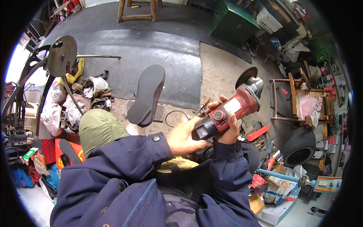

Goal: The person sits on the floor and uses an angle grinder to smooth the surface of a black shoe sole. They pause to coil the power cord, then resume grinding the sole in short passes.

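Observation:
A red and grey angle grinder [240, 104] with a black rear end and a dark disc is raised in front of me, tilted up to the right. My left hand [183, 138] is closed on the black rear part, its thumb along the underside. My right hand [228, 132] wraps round the red body beside a round button, some fingers hidden behind it. A dark shoe sole [146, 94] stands out to the left of the grinder, above my olive padded knee covering [100, 132]. A screwdriver [204, 103] and a cable loop lie behind my hands.
A black hand-cranked machine [61, 55] stands at left beside bagged clutter [53, 117]. Ahead are a rubber mat [177, 68], wooden stool [138, 17] and green metal box [230, 28]. Right are a wooden chair [293, 98], tyre [298, 149] and piled tools and boxes.

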Demonstrator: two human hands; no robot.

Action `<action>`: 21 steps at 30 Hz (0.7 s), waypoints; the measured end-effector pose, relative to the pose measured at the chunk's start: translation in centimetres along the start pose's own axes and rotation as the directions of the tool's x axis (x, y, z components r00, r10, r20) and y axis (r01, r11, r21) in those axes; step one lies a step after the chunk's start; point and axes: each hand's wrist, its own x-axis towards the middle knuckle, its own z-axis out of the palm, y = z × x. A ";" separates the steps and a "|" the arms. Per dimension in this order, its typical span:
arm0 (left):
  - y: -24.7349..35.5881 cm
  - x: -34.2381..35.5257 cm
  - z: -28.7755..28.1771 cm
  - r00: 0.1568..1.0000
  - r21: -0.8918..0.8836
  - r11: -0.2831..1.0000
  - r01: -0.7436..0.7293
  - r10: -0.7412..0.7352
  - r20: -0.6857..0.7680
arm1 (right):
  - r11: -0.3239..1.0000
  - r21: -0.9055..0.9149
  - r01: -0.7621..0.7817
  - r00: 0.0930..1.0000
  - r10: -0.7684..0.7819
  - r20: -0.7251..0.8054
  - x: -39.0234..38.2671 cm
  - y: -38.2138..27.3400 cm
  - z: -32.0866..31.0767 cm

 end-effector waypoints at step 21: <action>0.1 -1.1 1.4 0.995 0.011 0.995 -0.098 0.098 -0.015 | 0.954 0.263 -0.144 0.973 0.088 0.213 0.6 0.2 -0.9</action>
